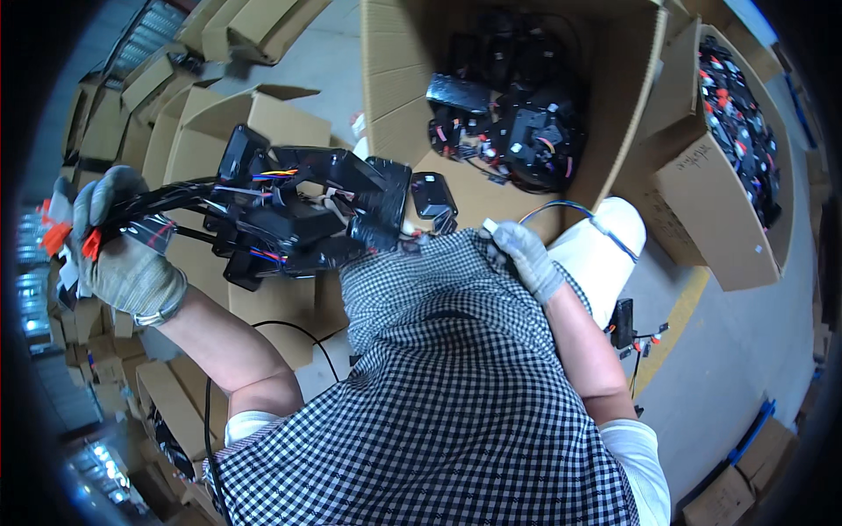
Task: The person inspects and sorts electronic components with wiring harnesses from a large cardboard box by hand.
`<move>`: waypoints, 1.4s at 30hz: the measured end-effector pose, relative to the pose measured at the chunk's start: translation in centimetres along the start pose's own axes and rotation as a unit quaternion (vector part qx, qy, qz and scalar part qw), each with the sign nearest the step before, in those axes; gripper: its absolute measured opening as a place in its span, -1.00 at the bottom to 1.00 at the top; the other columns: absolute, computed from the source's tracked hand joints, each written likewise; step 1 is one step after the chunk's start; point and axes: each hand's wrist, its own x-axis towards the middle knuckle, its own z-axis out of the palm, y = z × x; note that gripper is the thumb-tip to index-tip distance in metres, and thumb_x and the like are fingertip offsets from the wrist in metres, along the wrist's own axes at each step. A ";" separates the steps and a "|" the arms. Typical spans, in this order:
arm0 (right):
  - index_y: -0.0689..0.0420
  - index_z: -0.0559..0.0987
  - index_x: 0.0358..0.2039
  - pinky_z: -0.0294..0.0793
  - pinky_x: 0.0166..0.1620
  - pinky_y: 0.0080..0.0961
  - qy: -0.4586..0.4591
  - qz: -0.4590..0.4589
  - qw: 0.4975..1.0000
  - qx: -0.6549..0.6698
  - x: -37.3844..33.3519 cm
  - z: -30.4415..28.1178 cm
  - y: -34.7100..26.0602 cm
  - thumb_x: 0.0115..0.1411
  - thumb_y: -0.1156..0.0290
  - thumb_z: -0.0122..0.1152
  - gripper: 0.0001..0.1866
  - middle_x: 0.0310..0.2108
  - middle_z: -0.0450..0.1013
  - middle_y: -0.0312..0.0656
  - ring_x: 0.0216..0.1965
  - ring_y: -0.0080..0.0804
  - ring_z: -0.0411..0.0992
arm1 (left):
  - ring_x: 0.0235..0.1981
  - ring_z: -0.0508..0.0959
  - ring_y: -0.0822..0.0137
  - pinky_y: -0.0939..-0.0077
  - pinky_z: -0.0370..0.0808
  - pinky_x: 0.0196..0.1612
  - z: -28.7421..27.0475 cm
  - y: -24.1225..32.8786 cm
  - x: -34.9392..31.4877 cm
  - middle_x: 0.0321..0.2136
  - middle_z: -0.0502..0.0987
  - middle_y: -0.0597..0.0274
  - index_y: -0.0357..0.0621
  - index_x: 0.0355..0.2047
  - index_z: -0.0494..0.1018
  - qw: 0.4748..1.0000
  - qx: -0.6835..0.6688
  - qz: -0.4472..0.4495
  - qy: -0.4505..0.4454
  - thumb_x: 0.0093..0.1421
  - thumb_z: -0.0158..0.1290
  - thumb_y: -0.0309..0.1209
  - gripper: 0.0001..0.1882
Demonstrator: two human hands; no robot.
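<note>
My left hand point(132, 267), in a grey knit glove, is closed around a bunch of black cables point(167, 200). Orange connectors point(56, 237) stick out past its fingers. From the cables a cluster of black plastic modules point(303, 206) extends across to my lap, with coloured wires among them; parts of it are blurred. My right hand point(529, 259), also gloved, rests by my checked apron point(456, 351) with its fingers pinched on a small white connector point(489, 226). Beside it, multicoloured wires point(566, 204) arc over my white-clad leg point(605, 263).
Ahead stands a large open carton point(399, 70) with black wired modules point(535, 114) inside. Another carton point(702, 188), full of similar parts, is at the right. An open carton point(289, 118) sits at the left. Black parts point(623, 324) lie beside my right leg.
</note>
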 end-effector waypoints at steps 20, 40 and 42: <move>0.18 0.46 -0.26 0.38 -0.13 -0.49 -0.355 -0.399 0.656 -0.534 11.7 13.5 0.3 0.11 0.38 0.08 -0.80 -0.31 0.40 -0.15 -0.28 -0.27 0.35 | -0.51 0.27 0.47 0.37 0.30 -0.10 -0.3 -0.7 -8.0 -0.59 0.28 0.43 -0.16 -0.12 0.34 0.997 0.072 -0.011 -0.013 0.13 0.06 -0.37 -0.69; 0.24 0.50 -0.20 0.37 -0.22 -0.61 0.054 -0.100 0.964 0.241 7.6 -2.0 -4.2 0.05 0.18 0.29 -0.58 -0.33 0.45 -0.28 -0.32 -0.55 0.38 | -0.52 0.31 0.37 0.23 0.27 -0.11 -10.4 10.8 -5.0 -0.61 0.23 0.31 -0.20 -0.29 0.33 0.987 0.058 0.107 0.101 0.01 -0.02 -0.39 -0.76; 0.19 0.52 -0.18 0.38 -0.20 -0.62 0.082 -0.079 0.967 0.230 7.7 -2.8 -2.2 0.05 0.19 0.29 -0.60 -0.31 0.47 -0.30 -0.29 -0.55 0.40 | -0.49 0.33 0.26 0.11 0.28 -0.10 -12.2 17.7 -2.5 -0.61 0.25 0.21 -0.24 -0.34 0.32 0.963 0.056 0.204 0.165 0.00 -0.12 -0.39 -0.78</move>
